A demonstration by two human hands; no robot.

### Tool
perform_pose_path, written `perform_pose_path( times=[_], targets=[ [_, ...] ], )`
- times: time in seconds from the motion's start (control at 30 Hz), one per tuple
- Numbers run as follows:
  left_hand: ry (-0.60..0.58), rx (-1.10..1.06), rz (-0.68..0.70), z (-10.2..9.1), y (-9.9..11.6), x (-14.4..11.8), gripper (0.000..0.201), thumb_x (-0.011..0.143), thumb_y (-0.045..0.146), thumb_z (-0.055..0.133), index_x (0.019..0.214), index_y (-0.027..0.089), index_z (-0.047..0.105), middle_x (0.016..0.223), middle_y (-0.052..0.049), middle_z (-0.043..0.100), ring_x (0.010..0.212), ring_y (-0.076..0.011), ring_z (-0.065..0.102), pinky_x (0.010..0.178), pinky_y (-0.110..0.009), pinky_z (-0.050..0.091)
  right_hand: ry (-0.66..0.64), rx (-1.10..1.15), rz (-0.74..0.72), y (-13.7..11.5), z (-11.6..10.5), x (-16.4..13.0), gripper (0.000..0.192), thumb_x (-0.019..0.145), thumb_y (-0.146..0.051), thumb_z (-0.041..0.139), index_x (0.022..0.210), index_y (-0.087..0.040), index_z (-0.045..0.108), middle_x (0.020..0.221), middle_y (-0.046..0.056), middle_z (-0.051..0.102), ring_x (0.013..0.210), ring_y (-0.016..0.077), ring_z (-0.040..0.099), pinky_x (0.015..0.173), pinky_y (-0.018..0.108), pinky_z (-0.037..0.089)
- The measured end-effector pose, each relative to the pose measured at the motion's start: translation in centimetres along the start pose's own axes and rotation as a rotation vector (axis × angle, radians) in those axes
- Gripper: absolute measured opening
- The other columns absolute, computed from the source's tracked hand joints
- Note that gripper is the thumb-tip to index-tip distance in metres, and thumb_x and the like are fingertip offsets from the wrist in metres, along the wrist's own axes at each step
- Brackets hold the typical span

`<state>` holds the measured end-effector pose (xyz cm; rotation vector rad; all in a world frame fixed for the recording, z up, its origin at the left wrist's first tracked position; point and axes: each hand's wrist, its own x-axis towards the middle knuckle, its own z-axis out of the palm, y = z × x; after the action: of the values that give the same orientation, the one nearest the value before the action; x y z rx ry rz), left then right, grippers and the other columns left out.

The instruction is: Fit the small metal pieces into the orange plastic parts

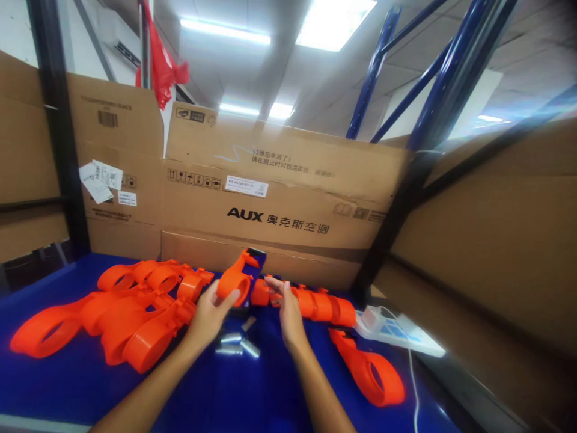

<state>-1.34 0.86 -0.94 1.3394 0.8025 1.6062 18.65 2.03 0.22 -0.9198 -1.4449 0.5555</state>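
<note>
My left hand (pixel 213 313) is closed on an orange plastic ring part (pixel 232 285), raised above the blue table with its narrow arm pointing up. Right behind that part stands a dark blue-black upright piece (pixel 257 264); I cannot tell whether the two are joined. My right hand (pixel 288 308) has its fingers stretched out beside a row of similar orange ring parts (pixel 322 307), and it appears to hold nothing. Between my hands, several small silvery cylinders (pixel 231 338) lie on the table.
Many orange ring parts (pixel 130 319) are heaped on the left. Another orange ring part (pixel 376 376) lies at the right. A white power strip (pixel 401 331) with a cable (pixel 412 385) sits near the right edge. Cardboard panels (pixel 279 204) wall the back, between dark metal posts (pixel 406 198).
</note>
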Motion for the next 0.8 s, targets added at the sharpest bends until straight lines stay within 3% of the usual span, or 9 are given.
perform_pose_path(
  times=[0.1,0.27,0.8],
  targets=[
    [0.136,0.073,0.018,-0.8,-1.0,0.8,0.038,0.076,0.047,0.076,0.1,0.019,0.07,0.09,-0.006,0.075,0.095,-0.0272,0.069,0.091,-0.04,0.052,0.062,0.087,0.1,0.1,-0.4,0.2,0.066,0.097,-0.066,0.031,0.108,-0.018,0.074,0.101,0.012,0.076,0.091,0.0256,0.068,0.074,0.036,0.05],
    [0.2,0.169,0.021,-1.4,-2.3,1.4,0.036,0.073,0.048,0.076,0.094,0.02,0.069,0.091,-0.006,0.075,0.093,-0.0268,0.069,0.09,-0.041,0.052,0.086,0.152,0.107,-0.1,-0.6,0.2,0.066,0.096,-0.068,0.032,0.101,-0.018,0.075,0.098,0.011,0.076,0.091,0.0259,0.067,0.075,0.035,0.048],
    [0.182,0.283,-0.064,-2.9,-5.3,2.7,0.022,0.08,0.042,0.066,0.082,0.02,0.065,0.079,-0.004,0.071,0.084,-0.0268,0.067,0.088,-0.042,0.05,0.099,0.167,0.061,-0.4,-0.8,0.2,0.068,0.095,-0.07,0.03,0.095,-0.019,0.076,0.101,0.01,0.075,0.096,0.0271,0.065,0.074,0.036,0.048]
  ],
)
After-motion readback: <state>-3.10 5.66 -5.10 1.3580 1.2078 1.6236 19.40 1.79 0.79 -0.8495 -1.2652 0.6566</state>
